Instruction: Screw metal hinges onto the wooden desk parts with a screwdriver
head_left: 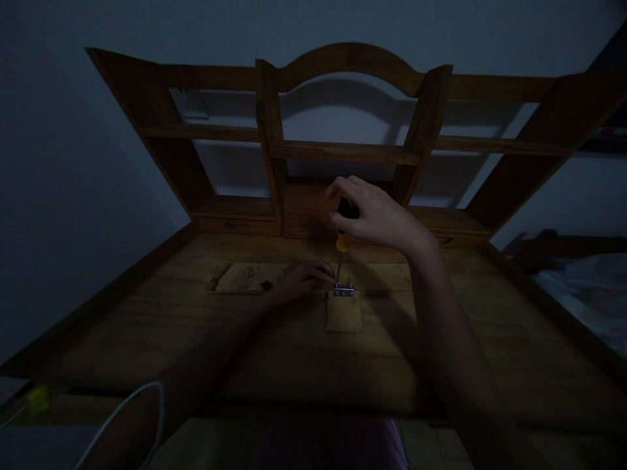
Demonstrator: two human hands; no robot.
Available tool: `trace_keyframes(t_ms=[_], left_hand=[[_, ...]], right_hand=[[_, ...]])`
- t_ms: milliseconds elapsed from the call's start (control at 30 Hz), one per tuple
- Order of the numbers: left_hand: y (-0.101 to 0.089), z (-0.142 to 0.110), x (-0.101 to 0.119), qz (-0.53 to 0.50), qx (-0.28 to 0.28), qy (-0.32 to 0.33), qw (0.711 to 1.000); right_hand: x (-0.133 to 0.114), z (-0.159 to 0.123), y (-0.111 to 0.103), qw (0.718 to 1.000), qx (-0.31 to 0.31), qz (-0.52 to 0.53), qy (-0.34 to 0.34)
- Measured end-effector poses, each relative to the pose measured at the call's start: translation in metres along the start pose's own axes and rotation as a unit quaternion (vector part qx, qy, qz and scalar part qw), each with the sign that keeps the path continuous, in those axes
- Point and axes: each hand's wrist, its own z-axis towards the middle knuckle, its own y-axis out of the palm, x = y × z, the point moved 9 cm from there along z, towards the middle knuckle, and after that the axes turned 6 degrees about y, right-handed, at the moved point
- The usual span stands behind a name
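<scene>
A screwdriver [343,243] with a black and yellow handle stands nearly upright in my right hand [375,212], its fingers closed around the top of the handle. Its thin metal shaft runs down to the left end of a small silver hinge [343,290]. The hinge lies across the upper edge of a small square wooden piece [344,313] and the long board [385,277] behind it. My left hand [304,279] rests low on the left, fingers pressed together, fingertips at the screwdriver's tip and the hinge's left end. What they pinch there is too small and dark to make out.
A wooden desk top [274,365] lies under the work. Behind it rises a shelf unit [343,151] with several compartments and an arched top rail. A white cable [159,405] loops by my left forearm, and a yellow object [39,398] sits at the left front edge.
</scene>
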Motion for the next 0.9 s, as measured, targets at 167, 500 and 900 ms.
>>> trace_keyframes(t_ms=[167,500,900], left_hand=[[0.0000,0.0007,-0.0019,-0.006,0.002,0.008,1.000],[-0.0011,-0.0013,-0.0066,0.003,0.008,0.008,1.000],[-0.0006,-0.0006,-0.0054,-0.009,0.008,-0.003,1.000]], right_hand=[[0.0002,0.0001,-0.0020,1.000,0.018,-0.012,-0.011],[-0.0054,-0.0005,0.0007,0.998,0.005,0.050,-0.029],[-0.0030,0.0001,0.0028,1.000,0.003,0.013,-0.011]])
